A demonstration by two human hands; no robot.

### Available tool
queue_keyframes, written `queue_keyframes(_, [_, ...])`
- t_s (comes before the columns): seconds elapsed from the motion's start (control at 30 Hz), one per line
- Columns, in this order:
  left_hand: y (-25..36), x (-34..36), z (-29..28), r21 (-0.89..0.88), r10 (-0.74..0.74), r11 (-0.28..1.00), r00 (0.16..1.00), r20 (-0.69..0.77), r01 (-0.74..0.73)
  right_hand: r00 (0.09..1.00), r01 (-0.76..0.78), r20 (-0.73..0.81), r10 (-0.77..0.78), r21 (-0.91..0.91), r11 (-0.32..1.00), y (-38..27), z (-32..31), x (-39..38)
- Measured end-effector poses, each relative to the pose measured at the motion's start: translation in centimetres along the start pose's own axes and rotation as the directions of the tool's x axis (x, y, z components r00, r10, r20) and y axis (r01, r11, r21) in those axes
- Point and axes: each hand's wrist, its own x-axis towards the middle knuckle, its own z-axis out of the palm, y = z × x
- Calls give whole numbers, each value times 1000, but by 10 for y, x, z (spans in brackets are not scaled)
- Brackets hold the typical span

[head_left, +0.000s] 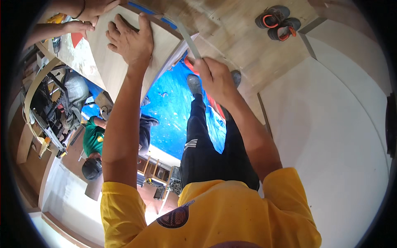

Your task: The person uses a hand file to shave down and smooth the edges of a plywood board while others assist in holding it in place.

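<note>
My left hand (130,41) lies palm down on a pale wooden board (161,62) at the top centre, fingers spread and pressed on its surface. My right hand (213,78) is closed round a long, flat metal tool (186,35), perhaps a file, angled across the board's right corner; its handle is mostly hidden in my fist. Another person's hands (84,28) touch the board's upper left edge, beside a red triangular piece (76,40).
A co-worker (93,136) in green is at lower left, near a cluttered pile of tools (62,99). A drill (56,43) lies upper left. Blue sheeting (165,120) covers floor under me. Shoes (277,22) rest upper right; a white panel (322,132) fills the right.
</note>
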Motion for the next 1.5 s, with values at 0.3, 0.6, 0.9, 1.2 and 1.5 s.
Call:
queue_keyframes(0.3, [2, -1, 0, -30, -13, 999, 1000, 19, 14, 1000, 2, 23, -1, -40, 999, 10, -5, 18])
queue_keyframes(0.6, [4, 0, 0, -12, -27, 1000, 999, 39, 28, 997, 61, -38, -65, -86, 994, 9, 0, 27])
queue_keyframes(0.9, [5, 1, -1, -10, -27, 1000, 999, 41, 28, 995, 93, 37, -88, -154, 984, 6, -9, 49])
queue_keyframes(1.2, [6, 3, 1, 37, -27, 999, 1000, 8, 26, 995, 77, 79, -58, -279, 957, 0, -11, 54])
queue_keyframes(1.5, [5, 3, 0, 31, -31, 999, 999, 15, 30, 980, 178, -59, -192, -193, 965, 1, 0, 45])
